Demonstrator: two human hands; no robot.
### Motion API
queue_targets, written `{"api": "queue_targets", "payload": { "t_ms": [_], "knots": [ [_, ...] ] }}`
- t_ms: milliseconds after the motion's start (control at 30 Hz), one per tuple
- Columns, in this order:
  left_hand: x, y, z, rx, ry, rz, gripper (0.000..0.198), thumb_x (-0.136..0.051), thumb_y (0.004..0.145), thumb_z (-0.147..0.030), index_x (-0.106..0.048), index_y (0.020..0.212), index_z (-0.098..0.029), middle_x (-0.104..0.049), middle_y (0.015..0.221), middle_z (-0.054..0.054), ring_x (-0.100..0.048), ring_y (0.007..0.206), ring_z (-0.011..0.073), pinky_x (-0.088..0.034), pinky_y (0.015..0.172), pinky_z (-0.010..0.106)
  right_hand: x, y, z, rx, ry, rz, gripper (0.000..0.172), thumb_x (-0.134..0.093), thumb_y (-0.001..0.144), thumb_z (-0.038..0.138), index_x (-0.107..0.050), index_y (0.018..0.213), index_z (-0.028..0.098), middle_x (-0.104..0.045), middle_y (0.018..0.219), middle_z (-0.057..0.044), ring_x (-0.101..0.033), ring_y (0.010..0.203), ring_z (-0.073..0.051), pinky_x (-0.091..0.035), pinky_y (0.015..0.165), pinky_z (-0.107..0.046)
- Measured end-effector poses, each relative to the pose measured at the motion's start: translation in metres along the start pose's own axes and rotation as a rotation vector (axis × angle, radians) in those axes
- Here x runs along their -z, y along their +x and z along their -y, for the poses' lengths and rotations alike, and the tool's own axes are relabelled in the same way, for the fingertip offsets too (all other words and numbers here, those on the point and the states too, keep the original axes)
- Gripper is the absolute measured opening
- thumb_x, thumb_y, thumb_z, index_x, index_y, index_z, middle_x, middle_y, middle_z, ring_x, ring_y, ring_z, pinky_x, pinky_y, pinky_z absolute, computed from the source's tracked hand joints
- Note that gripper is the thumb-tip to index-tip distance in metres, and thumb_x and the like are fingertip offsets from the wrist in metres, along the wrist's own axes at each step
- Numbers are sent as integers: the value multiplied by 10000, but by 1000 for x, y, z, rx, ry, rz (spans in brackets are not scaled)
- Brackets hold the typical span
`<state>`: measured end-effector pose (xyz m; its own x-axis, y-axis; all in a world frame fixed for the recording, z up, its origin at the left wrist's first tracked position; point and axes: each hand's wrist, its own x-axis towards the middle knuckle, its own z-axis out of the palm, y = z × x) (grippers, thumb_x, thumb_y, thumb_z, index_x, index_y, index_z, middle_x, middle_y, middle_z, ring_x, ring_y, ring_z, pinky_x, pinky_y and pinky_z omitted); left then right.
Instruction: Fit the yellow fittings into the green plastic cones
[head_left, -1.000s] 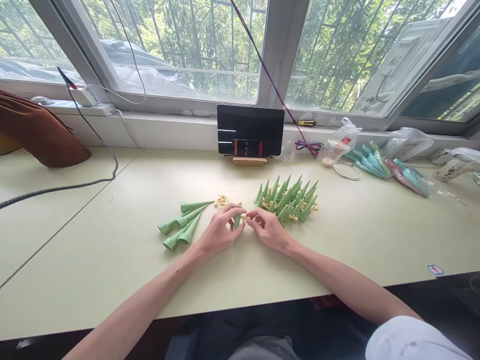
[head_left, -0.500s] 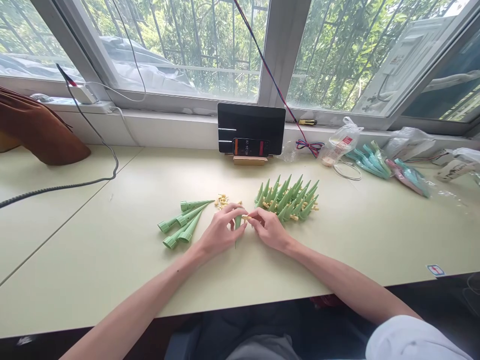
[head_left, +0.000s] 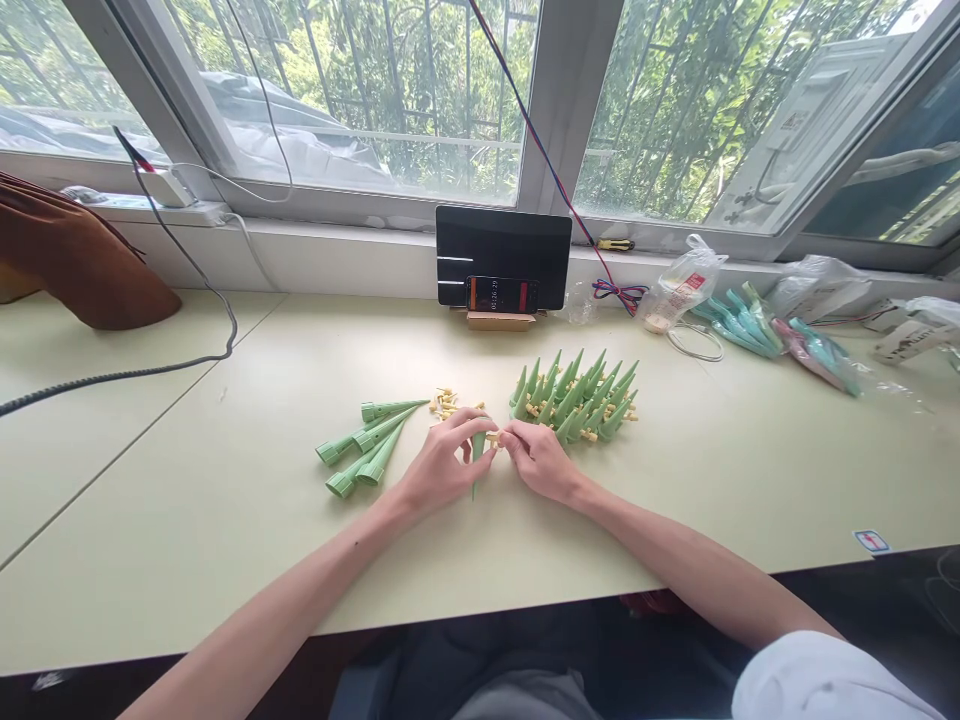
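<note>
My left hand (head_left: pixel 447 462) is closed around a green plastic spike (head_left: pixel 478 447), whose narrow tip points down toward me. A small yellow valve (head_left: pixel 493 438) sticks out from the spike's right side. The fingertips of my right hand (head_left: pixel 538 460) pinch at the valve's outer end. Beyond my left hand lies a pile of loose yellow valves (head_left: pixel 444 402), partly hidden by the fingers. Several green spikes without valves (head_left: pixel 372 445) lie to the left. On the right, many green spikes with yellow valves (head_left: pixel 577 395) stand in close rows.
A black tablet (head_left: pixel 502 245) leans on the sill wall with a phone (head_left: pixel 501 294) before it on a cardboard stand (head_left: pixel 500 321). Plastic bags (head_left: pixel 679 285) and packed blue-green spikes (head_left: pixel 742 322) lie at the back right. A dark cable (head_left: pixel 217 290) crosses the left side.
My right fingers have shifted slightly right along the valve and show more closed. The spike's tip shows a little more below my left hand. Everything else stays put.
</note>
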<state>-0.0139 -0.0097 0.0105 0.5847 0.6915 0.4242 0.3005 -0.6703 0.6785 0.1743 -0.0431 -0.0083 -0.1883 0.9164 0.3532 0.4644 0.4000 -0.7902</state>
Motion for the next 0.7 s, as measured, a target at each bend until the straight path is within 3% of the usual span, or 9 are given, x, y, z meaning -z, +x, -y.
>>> {"api": "queue_targets", "payload": {
  "t_ms": [233, 433, 700],
  "knots": [
    [0, 1, 0, 14, 25, -13, 186, -598, 874, -192, -669, 1046, -205, -617, 1123, 54, -532, 618, 60, -535, 652, 262, -1, 0, 1, -64, 55, 4, 336, -417, 999, 381, -540, 762, 179, -503, 618, 25, -423, 548, -109, -356, 561, -251],
    [-1, 1, 4, 44, 7, -36, 202, -599, 865, -183, -669, 1052, -211, -613, 1146, 61, -546, 627, 62, -549, 638, 254, -2, 0, 1, -79, 96, -11, 229, -534, 950, 395, -588, 975, 174, -610, 835, -22, -487, 575, -105, -380, 522, -247],
    [-2, 0, 4, 36, 8, -26, 207, -600, 858, -164, -667, 1048, -208, -617, 1132, 58, -552, 635, 65, -548, 628, 251, -3, 0, -3, -86, 88, -18, 272, -510, 956, 437, -579, 920, 176, -617, 793, -32, -516, 613, -129, -394, 526, -254]
  ]
}}
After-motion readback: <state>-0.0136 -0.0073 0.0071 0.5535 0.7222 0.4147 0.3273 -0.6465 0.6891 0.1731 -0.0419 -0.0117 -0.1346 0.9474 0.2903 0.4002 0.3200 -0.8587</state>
